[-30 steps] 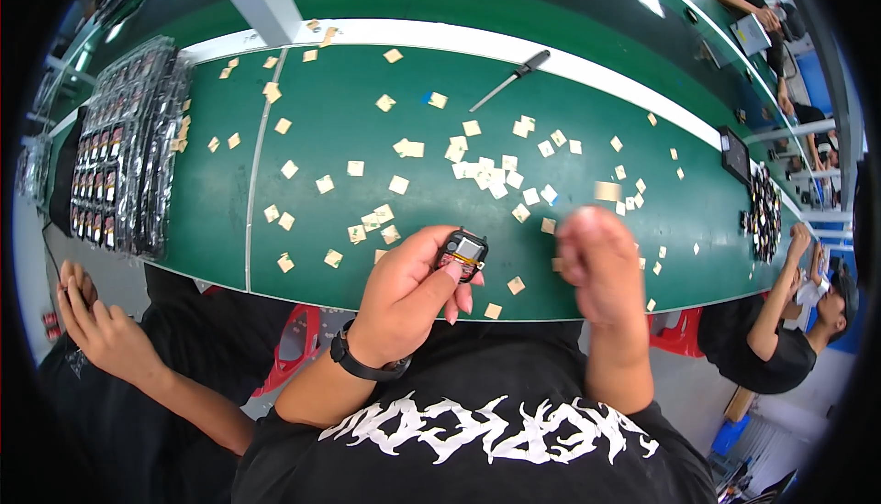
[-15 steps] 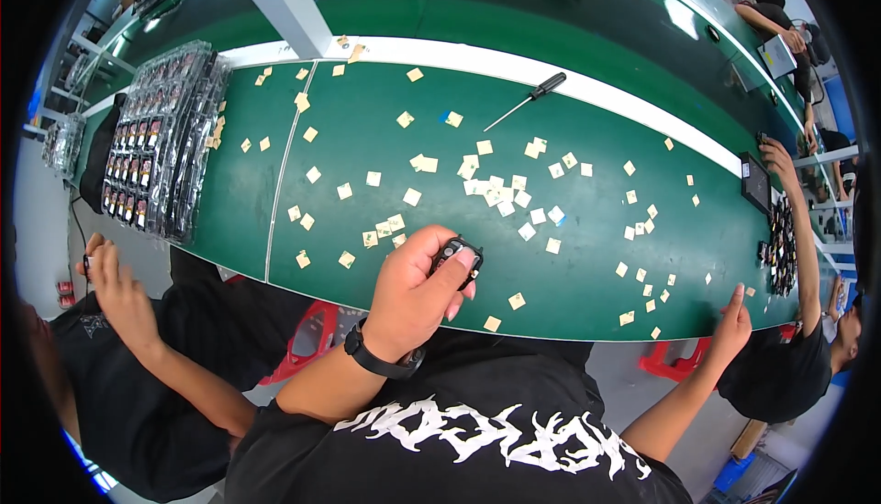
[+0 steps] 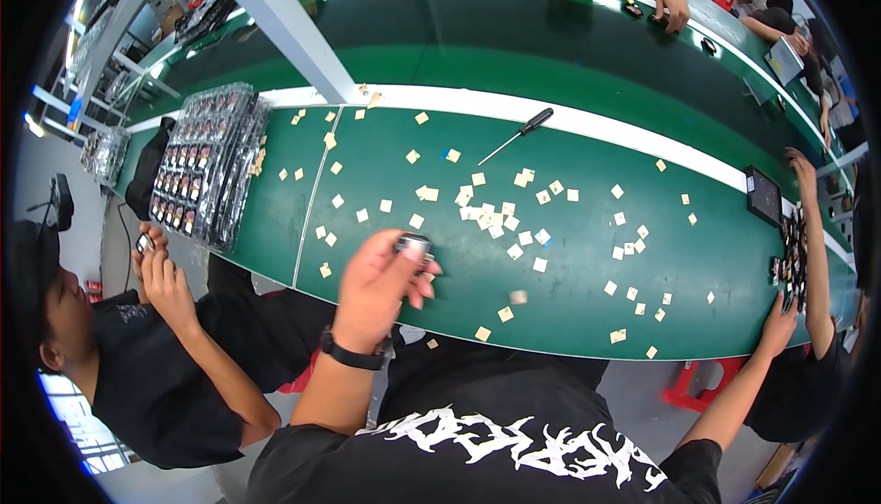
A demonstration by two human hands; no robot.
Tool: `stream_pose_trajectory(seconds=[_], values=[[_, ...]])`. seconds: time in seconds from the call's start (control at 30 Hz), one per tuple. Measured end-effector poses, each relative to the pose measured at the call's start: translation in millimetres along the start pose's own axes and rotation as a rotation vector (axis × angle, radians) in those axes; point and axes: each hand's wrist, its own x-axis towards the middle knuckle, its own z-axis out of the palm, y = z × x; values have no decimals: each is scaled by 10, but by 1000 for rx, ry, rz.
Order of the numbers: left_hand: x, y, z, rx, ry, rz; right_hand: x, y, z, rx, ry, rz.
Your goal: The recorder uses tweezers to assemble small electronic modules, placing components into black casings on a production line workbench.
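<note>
My left hand [image 3: 376, 275] is closed around a small black device [image 3: 415, 245] with a shiny face, its thumb laid across it, above the near edge of the green table [image 3: 440, 307]. At the table's right end, my right hand [image 3: 780, 325] reaches to a pile of similar black devices [image 3: 794, 261]; its fingertips are too small and partly hidden to tell what they touch. Cream paper squares [image 3: 496, 220] lie scattered over the table. One blurred square [image 3: 519, 298] shows near the front edge, and another square [image 3: 432, 343] is over my lap.
A black screwdriver [image 3: 518, 135] lies near the white back rail. Stacked clear trays of devices [image 3: 206, 160] stand at the left. A dark box [image 3: 763, 194] is at the right, beside a co-worker's arm [image 3: 812, 247]. Another person's hands [image 3: 165, 275] hold a small item at left. A grey post [image 3: 280, 27] rises behind.
My right hand has moved outward to the device pile. My left hand has shifted left with its device. A blurred square has appeared near the front edge. The whole view has shifted.
</note>
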Motion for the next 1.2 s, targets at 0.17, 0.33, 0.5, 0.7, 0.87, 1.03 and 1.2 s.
stream_pose_trajectory(seconds=[0.17,0.33,0.5,0.7,0.87,1.03,1.2], values=[[85,236,-630,37,216,186,228,-87,156,92,-76,-86],[179,215,-1250,670,515,360,269,4,265,64,4,-106],[313,250,-1899,751,516,303,158,-293,-41,80,12,40],[573,247,-2220,821,534,225,36,-220,-112,182,125,50],[662,252,-2304,926,498,171,-21,-306,-235,184,154,233],[444,398,-2011,1297,739,133,75,-438,-208,115,58,288],[395,293,-2078,1671,705,493,142,-275,-136,168,86,219]])
